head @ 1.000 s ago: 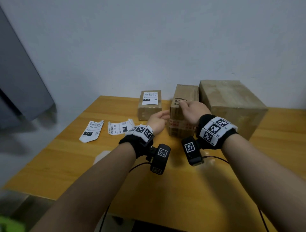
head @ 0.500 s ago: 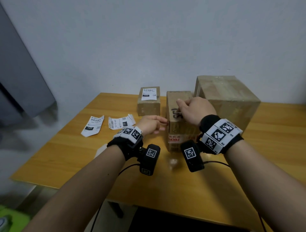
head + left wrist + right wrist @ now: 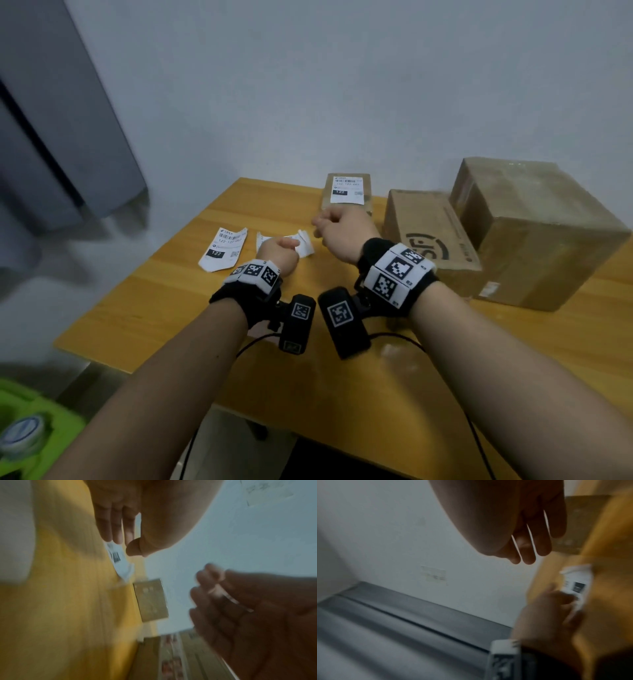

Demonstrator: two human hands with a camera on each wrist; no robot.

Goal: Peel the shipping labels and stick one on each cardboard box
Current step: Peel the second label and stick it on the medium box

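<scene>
Three cardboard boxes stand at the back right of the wooden table: a small box with a label stuck on top, a medium box lying with its printed logo up, and a large box. Two loose shipping labels lie on the left: a flat one and a curled one. My left hand reaches onto the curled label, fingers extended and touching it, thumb apart. My right hand hovers just right of it, in front of the small box, fingers loosely curled and holding nothing.
A grey panel hangs on the left wall. A green bin with a tape roll sits on the floor below the table's left front edge. Cables hang from both wrist cameras.
Both hands have left the medium box and moved left to the loose labels. The medium box now lies with its logo face up. The head view has swung left.
</scene>
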